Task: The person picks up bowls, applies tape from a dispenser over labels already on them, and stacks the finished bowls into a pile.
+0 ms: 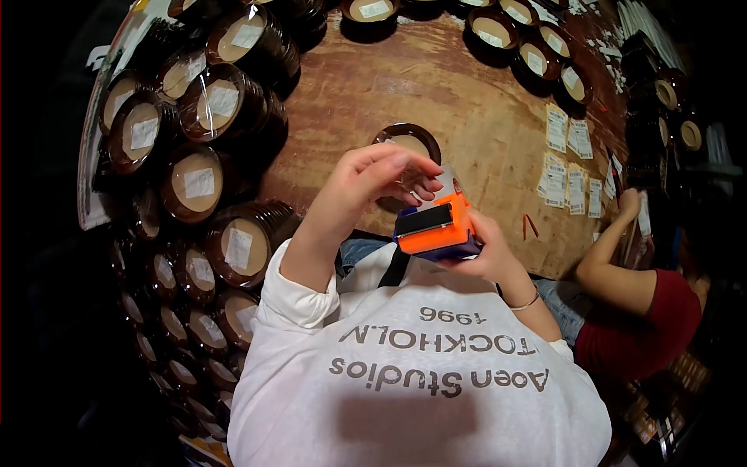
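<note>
My right hand (484, 247) grips an orange and blue tape dispenser (436, 231) with a black strip along its face, held in front of my chest. A see-through piece of tape (446, 183) shows at its far end. My left hand (381, 180) is at that end, fingers curled in on the clear tape; the exact fingertip contact is partly hidden. Beyond my hands, a round brown-rimmed dish (412, 136) lies on the wooden table (334, 101), partly covered by my left hand.
Stacks of wrapped brown dishes (222, 101) with white labels crowd the left side. More dishes (535, 58) stand at the back right. Printed label sheets (555, 179) and red pens (530, 226) lie to the right, near a co-worker's arm (615, 249).
</note>
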`<action>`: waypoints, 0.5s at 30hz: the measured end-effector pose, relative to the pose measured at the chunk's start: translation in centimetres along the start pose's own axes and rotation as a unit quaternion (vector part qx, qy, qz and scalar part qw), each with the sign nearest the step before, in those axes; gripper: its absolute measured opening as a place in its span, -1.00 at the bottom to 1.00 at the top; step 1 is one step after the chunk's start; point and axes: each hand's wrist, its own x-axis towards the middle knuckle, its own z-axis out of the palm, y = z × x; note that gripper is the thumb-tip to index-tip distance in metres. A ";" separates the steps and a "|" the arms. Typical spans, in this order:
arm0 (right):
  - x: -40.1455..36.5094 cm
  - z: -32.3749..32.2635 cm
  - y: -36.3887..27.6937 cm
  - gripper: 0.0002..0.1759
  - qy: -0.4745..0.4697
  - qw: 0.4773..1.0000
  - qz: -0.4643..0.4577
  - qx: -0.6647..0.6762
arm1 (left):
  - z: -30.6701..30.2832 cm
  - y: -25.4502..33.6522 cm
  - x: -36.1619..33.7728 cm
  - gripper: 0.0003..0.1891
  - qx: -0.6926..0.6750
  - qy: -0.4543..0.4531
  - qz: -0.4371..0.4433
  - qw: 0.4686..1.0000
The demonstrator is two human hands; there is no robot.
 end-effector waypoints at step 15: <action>1.0 -3.2 -1.6 -0.50 -0.102 0.969 0.216 0.067 | -2.0 -3.5 1.1 -0.82 0.018 0.125 -0.002 0.992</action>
